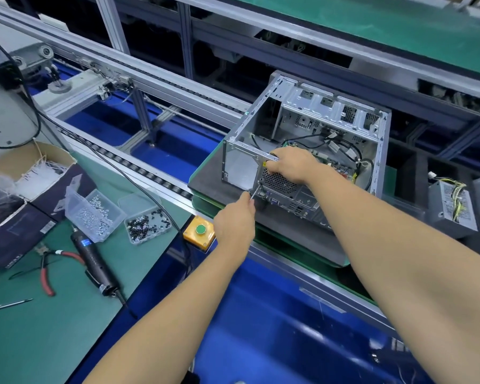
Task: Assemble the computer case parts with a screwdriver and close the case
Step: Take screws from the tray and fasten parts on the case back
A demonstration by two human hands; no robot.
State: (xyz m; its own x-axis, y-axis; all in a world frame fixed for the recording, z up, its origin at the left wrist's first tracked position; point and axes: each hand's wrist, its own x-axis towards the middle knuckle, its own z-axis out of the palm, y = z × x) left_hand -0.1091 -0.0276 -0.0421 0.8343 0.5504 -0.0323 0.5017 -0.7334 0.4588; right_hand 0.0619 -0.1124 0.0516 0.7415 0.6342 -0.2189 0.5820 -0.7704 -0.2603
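An open grey computer case lies on a dark foam pad on the conveyor, its inside with cables and board showing. My left hand grips a thin screwdriver whose tip meets the case's rear panel beside the round fan grille. My right hand grips the rear top edge of the case above that grille, fingers curled over the metal rail.
On the green bench at left lie an electric screwdriver, red-handled pliers, two trays of screws and a cardboard box. A yellow box with a green button sits at the bench edge. A power supply sits right of the case.
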